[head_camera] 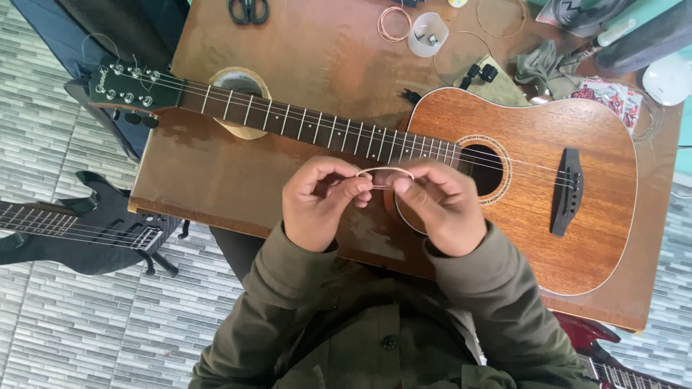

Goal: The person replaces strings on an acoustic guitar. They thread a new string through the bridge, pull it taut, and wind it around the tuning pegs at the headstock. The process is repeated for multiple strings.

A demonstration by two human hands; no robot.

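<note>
A wooden table (288, 50) is seen from above, standing on a floor of grey brick-pattern tiles (65, 324). An acoustic guitar (548, 180) of reddish-brown wood is laid flat across the table, its body to the right with a dark bridge (566, 191) and a round sound hole (484, 170), its neck (303, 126) stretched leftward to a dark green headstock (130, 88) that overhangs the table's edge. A black electric guitar (79, 227) is propped on the floor at the left, and part of a red guitar (598, 346) is visible at the lower right. The person's olive-green jacket sleeves (497, 281) fill the lower middle of the view. Both hands are raised just in front of the guitar's neck joint, close together. A coiled guitar string (386, 171) is held between them as a thin arched loop: the left hand (317, 205) is closed with thumb and fingertips pinched on the loop's left end, and the right hand (440, 205) is closed in the same pinch on its right end. Along the table's far edge, black scissors (249, 10), another coiled string (393, 21), a small translucent cup (427, 34) and a crumpled grey cloth (540, 66) are laid out.
</note>
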